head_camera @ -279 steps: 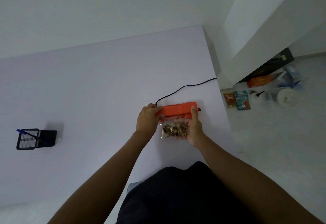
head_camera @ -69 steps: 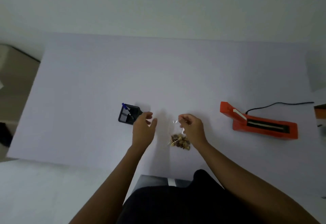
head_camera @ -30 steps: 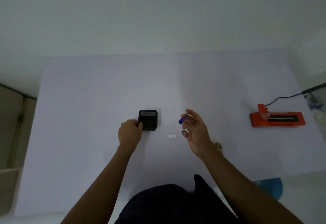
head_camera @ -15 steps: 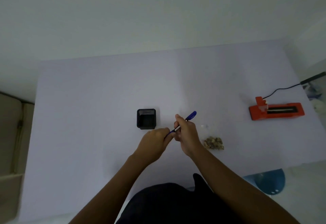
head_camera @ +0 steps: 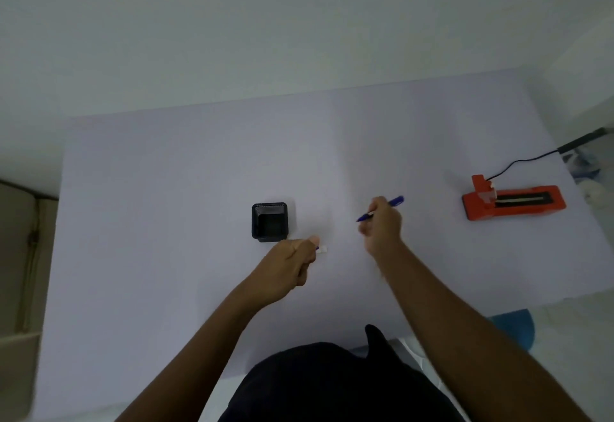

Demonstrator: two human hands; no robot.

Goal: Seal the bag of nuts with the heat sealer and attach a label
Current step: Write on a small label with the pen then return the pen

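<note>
Right hand (head_camera: 382,225) is curled round a blue plastic pen (head_camera: 395,202), tip aimed at 8 o'clock. Left hand (head_camera: 292,263) pinches a small white label (head_camera: 321,249). Orange heat sealer (head_camera: 513,202) sits at 3 o'clock, lid up.

No text, brand, number or sign can be read anywhere. The small white label (head_camera: 321,249) at the left hand's (head_camera: 288,265) fingertips shows no lettering that can be made out. The orange heat sealer (head_camera: 513,202), at three o'clock on the desk (head_camera: 166,189), bears no legible marking, nor does the blue pen (head_camera: 395,202) in the right hand (head_camera: 382,227).
</note>
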